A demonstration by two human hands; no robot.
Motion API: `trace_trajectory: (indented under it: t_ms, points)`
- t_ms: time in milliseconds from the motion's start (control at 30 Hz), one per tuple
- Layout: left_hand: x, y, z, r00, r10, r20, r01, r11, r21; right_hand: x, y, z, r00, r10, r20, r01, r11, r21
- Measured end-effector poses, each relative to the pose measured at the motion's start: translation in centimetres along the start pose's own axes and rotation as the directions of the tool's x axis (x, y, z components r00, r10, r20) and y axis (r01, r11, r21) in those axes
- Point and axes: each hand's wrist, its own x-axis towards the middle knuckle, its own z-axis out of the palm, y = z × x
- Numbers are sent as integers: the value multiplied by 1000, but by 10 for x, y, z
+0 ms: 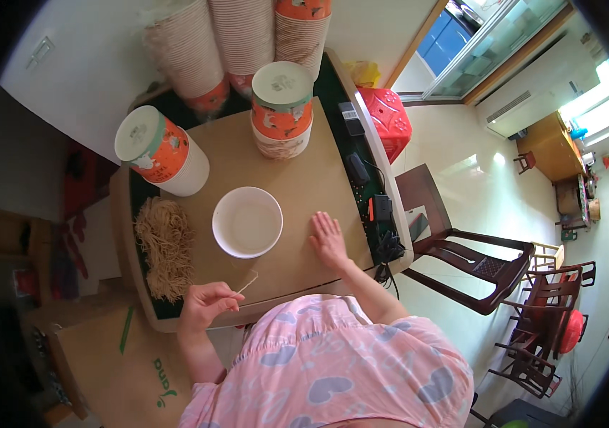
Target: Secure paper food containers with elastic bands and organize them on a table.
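Seen from the head camera, a person in a pink heart-print top stands at a small brown table (318,185). The left hand (206,302) is closed narrowly, thumb and fingers pinching a thin pale stick (246,284) that points toward the far right, just near of the bowl. The right hand (328,239) lies flat and wide on the tabletop, holding nothing, just right of one empty white bowl (247,222) at the table's middle. A heap of dry tan noodles (166,246) lies along the left edge, beside the left hand. Two orange-and-white cup stacks with white lids stand beyond the bowl, one far left (161,150), one far centre (282,108). Three taller stacks of paper cups (236,39) lean against the far wall. Dark gadgets and cables (372,203) crowd the table's right edge. To the right stand a red stool (390,121) and several dark wooden chairs (475,264); a cardboard box (119,364) sits near left.
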Motion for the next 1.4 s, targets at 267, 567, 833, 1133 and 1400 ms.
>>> trace_trajectory:
  t_ms: [267,567,833,1133,1400]
  points:
    - [-6,-4,-4,999,-27,-46,28,999,24,5,41,-12,947,248,-206,-250,968,19]
    - [1,-4,-2,997,-44,-61,44,999,-3,-16,1,6,999,-2,-46,3,1000,16]
    - [3,-5,3,998,-27,-64,29,999,21,21,40,-2,947,270,-175,-281,959,-39]
    - [5,-2,6,995,-61,-79,65,997,47,81,28,6,978,201,-62,-208,969,-137]
    - [18,-16,21,1000,-21,-8,21,996,83,70,43,-1,908,371,-195,-378,926,-2]
